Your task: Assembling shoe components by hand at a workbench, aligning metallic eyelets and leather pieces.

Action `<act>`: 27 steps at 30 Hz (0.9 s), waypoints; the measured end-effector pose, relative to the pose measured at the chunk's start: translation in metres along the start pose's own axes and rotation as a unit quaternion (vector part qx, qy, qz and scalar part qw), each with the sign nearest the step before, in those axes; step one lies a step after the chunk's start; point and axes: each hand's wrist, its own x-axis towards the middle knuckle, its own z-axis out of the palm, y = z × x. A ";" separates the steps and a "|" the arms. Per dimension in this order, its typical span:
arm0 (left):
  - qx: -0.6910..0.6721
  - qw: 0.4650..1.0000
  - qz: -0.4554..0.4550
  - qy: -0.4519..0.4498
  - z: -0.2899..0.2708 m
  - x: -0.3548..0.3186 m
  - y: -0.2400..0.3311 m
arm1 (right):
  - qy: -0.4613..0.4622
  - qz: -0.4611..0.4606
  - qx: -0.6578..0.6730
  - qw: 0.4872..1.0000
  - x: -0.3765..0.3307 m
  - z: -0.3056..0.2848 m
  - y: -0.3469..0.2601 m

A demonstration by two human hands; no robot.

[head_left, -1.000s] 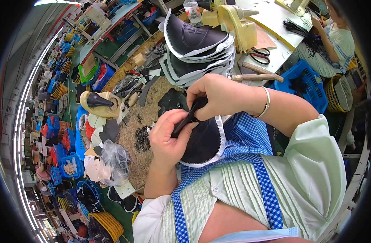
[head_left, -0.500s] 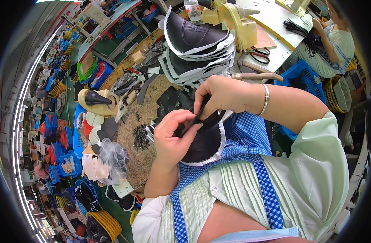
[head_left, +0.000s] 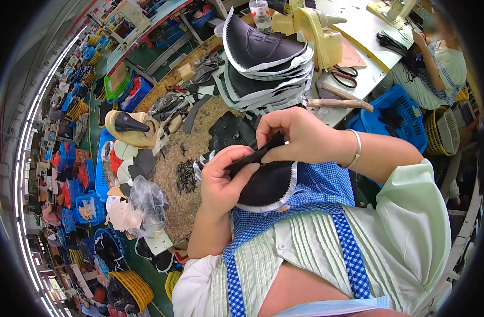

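A black shoe upper [head_left: 265, 189] with a white zigzag-edged rim hangs over my lap, against the blue checked apron. My left hand [head_left: 224, 177] pinches its folded top edge between thumb and fingers. Close beside it, my right hand [head_left: 297, 134] grips the same folded black edge, thumb below and fingertips above. The two thumbs nearly meet at the fold, and the fingers hide part of it. Just beyond the hands, flat black cut pieces [head_left: 231, 134] lie on the worn board [head_left: 194, 206]. A stack of similar black uppers [head_left: 263, 53] with white edges stands farther back.
Right of the stack are red-handled scissors [head_left: 344, 76], a wooden-handled hammer [head_left: 339, 103] and a yellow glue pot [head_left: 318, 39]. Another pot [head_left: 128, 128] with a black nozzle and a clear plastic bag [head_left: 146, 206] sit left. A co-worker [head_left: 443, 63] works at the far right.
The folded edge of the upper now shows more plainly between my hands, and my right fingers have shifted slightly along it. The whole view has moved a little.
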 end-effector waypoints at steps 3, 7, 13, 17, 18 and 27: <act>-0.037 0.999 0.026 -0.005 -0.001 -0.002 0.000 | 0.006 -0.030 0.025 0.999 -0.006 0.002 -0.003; -0.237 0.965 -0.109 -0.007 -0.006 0.001 -0.001 | 0.016 0.009 0.143 0.990 -0.002 -0.003 -0.008; -0.380 0.906 -0.186 -0.006 -0.009 0.005 -0.007 | 0.023 0.033 0.129 0.991 0.005 -0.003 -0.011; -0.375 0.908 -0.184 -0.010 -0.010 0.005 -0.009 | 0.013 0.033 0.102 0.994 0.009 -0.004 -0.009; -0.372 0.912 -0.174 -0.007 -0.009 0.006 -0.008 | 0.007 0.028 0.100 0.995 0.010 -0.005 -0.008; -0.294 0.950 -0.107 0.020 -0.006 0.007 -0.006 | -0.029 0.029 0.096 0.995 0.016 -0.009 -0.010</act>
